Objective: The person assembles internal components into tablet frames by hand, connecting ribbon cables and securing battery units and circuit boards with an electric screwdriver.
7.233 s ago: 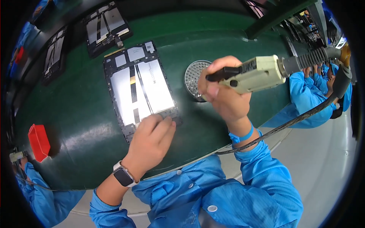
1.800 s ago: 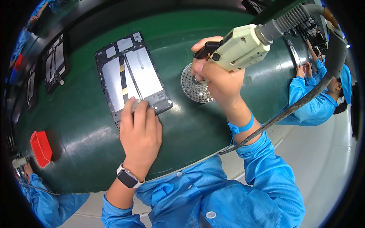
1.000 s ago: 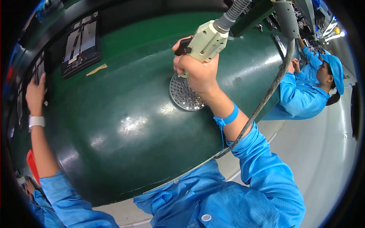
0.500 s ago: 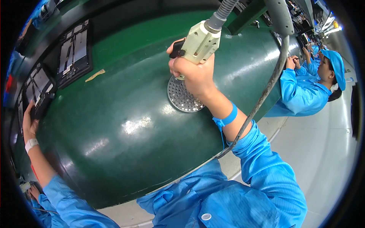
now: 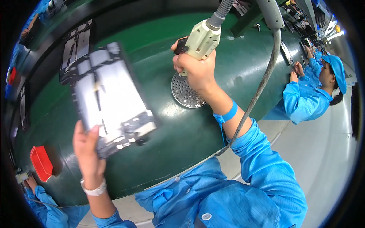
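My left hand grips the lower left edge of an opened tablet, thumb on top, holding it tilted over the bench; motion smears it slightly. Silver battery panels and small boards show inside its black frame. My right hand is wrapped round a pale electric screwdriver, held upright with a corrugated grey sleeve at its top. Directly beneath it a round perforated metal screw tray carries small screws in some holes. The screwdriver's tip is hidden behind my fingers.
Another opened tablet lies at the back left of the green bench. A red bin stands at the left. A grey cable hangs past my right forearm. A co-worker in blue sits at the right; another's sleeve shows lower left.
My left hand has brought a tablet from the far left toward the middle, uncovering the red bin. My right hand with the screwdriver stays almost where it was.
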Action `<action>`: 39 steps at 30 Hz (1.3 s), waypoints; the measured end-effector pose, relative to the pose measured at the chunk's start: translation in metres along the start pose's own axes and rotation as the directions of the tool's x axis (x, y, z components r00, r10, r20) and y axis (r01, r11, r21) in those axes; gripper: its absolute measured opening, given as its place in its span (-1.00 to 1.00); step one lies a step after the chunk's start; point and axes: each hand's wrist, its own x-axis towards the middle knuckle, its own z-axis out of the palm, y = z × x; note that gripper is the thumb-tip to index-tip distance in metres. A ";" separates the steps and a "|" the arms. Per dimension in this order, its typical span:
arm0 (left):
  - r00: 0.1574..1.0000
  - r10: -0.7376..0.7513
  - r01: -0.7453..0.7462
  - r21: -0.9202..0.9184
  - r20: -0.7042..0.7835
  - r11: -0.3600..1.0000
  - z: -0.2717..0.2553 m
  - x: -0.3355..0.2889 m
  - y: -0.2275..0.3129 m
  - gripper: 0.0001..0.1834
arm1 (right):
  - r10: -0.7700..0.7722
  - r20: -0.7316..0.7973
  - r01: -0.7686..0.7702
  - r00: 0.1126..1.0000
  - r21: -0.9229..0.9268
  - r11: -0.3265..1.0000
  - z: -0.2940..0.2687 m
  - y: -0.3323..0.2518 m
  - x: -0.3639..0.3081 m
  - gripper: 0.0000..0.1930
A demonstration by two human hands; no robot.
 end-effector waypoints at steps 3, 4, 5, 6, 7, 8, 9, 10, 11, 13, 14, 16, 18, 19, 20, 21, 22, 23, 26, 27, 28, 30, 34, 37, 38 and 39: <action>1.000 0.027 -0.027 0.011 0.005 1.000 0.039 0.003 -0.029 -0.54 | -0.002 -0.010 0.002 1.000 0.002 1.000 0.000 0.000 -0.001 -0.79; 0.999 0.048 -0.048 0.033 -0.005 0.998 0.047 0.007 -0.033 -0.53 | -0.031 -0.014 0.031 0.999 0.017 0.999 0.000 -0.003 -0.002 -0.78; 0.997 0.069 -0.068 0.057 -0.014 0.996 0.052 0.009 -0.033 -0.51 | -0.060 -0.019 0.060 0.998 0.034 0.998 -0.001 -0.007 -0.002 -0.78; 0.991 0.134 -0.130 0.166 -0.013 0.977 0.055 0.009 -0.030 -0.52 | -0.065 -0.022 0.065 0.998 0.012 0.998 -0.005 -0.011 -0.003 -0.76; 0.991 0.130 -0.125 0.171 -0.017 0.977 0.054 0.006 -0.022 -0.52 | -0.059 -0.022 0.059 0.998 0.016 0.998 -0.009 -0.013 -0.004 -0.76; 0.961 0.277 -0.197 0.702 -0.001 0.684 0.052 0.001 -0.007 -0.55 | -0.084 -0.017 0.084 0.996 0.008 0.996 -0.013 -0.014 -0.005 -0.76; 0.918 0.381 -0.171 0.975 0.107 0.138 0.051 -0.004 0.003 -0.57 | -0.112 -0.018 0.112 0.994 -0.003 0.994 -0.015 -0.016 -0.008 -0.76; 0.804 0.522 -0.351 0.936 0.286 0.026 0.053 -0.008 0.004 -0.62 | -0.113 -0.010 0.113 0.994 -0.022 0.993 -0.015 -0.018 -0.010 -0.75; 0.805 0.515 -0.358 0.933 0.295 0.026 0.058 -0.007 0.002 -0.62 | -0.110 -0.020 0.110 0.994 -0.026 0.994 -0.015 -0.019 -0.012 -0.75; 0.394 0.304 -0.893 0.440 0.867 -0.098 0.065 -0.010 0.000 -0.61 | -0.088 0.024 0.089 0.996 -0.023 0.996 -0.005 -0.022 -0.015 -0.74; 0.399 0.302 -0.891 0.444 0.866 -0.097 0.070 -0.010 -0.004 -0.61 | -0.084 0.027 0.085 0.996 -0.019 0.996 -0.003 -0.021 -0.017 -0.74; 0.292 0.242 -0.917 0.343 0.925 -0.205 0.080 -0.004 -0.019 -0.62 | -0.110 0.028 0.111 0.994 -0.013 0.994 -0.003 -0.017 -0.019 -0.74; 0.261 0.277 -0.925 0.322 0.925 -0.202 0.081 0.004 -0.024 -0.65 | -0.121 0.033 0.122 0.992 -0.022 0.992 -0.004 -0.016 -0.020 -0.74; 0.231 0.309 -0.933 0.300 0.923 -0.197 0.081 0.007 -0.025 -0.67 | -0.128 0.036 0.129 0.991 -0.029 0.991 -0.005 -0.016 -0.021 -0.74; 0.225 0.309 -0.935 0.294 0.924 -0.198 0.082 0.008 -0.027 -0.67 | -0.131 0.032 0.132 0.991 -0.032 0.991 -0.005 -0.016 -0.021 -0.74; 0.350 0.333 -0.926 0.377 0.875 -0.017 0.082 0.010 -0.029 -0.69 | -0.135 0.024 0.135 0.991 -0.012 0.991 -0.004 -0.016 -0.021 -0.73; 0.474 0.331 -0.881 0.444 0.816 0.166 0.083 0.011 -0.031 -0.71 | -0.138 0.017 0.138 0.990 0.008 0.990 -0.004 -0.016 -0.021 -0.73; 0.471 0.332 -0.882 0.441 0.817 0.166 0.086 0.011 -0.030 -0.71 | -0.139 0.016 0.139 0.990 0.006 0.990 -0.004 -0.016 -0.021 -0.73; 0.654 0.310 -0.756 0.611 0.690 0.235 0.101 0.008 -0.027 -0.66 | -0.167 0.024 0.167 0.986 0.009 0.986 -0.007 -0.018 -0.023 -0.73; 0.674 0.334 -0.736 0.634 0.659 0.237 0.105 0.008 -0.029 -0.65 | -0.167 0.027 0.167 0.986 0.003 0.986 -0.007 -0.019 -0.024 -0.72; 0.693 0.358 -0.716 0.655 0.626 0.240 0.106 0.007 -0.030 -0.64 | -0.167 0.030 0.168 0.985 -0.003 0.986 -0.007 -0.020 -0.025 -0.72; 0.672 0.390 -0.736 0.626 0.630 0.258 0.106 0.004 -0.030 -0.64 | -0.163 0.043 0.163 0.986 -0.005 0.987 -0.006 -0.025 -0.028 -0.72; 0.603 0.457 -0.782 0.597 0.654 0.178 0.107 0.002 -0.035 -0.65 | -0.158 0.072 0.161 0.985 -0.031 0.986 -0.007 -0.030 -0.032 -0.71; 0.591 0.458 -0.776 0.623 0.664 0.098 0.113 0.001 -0.035 -0.67 | -0.174 0.094 0.176 0.980 -0.021 0.984 -0.011 -0.031 -0.037 -0.70; 0.590 0.461 -0.776 0.623 0.663 0.097 0.111 0.001 -0.037 -0.67 | -0.176 0.096 0.179 0.980 -0.021 0.984 -0.011 -0.031 -0.039 -0.70; 0.565 0.461 -0.796 0.599 0.684 0.087 0.108 0.001 -0.040 -0.70 | -0.162 0.094 0.164 0.982 -0.014 0.986 -0.011 -0.032 -0.041 -0.69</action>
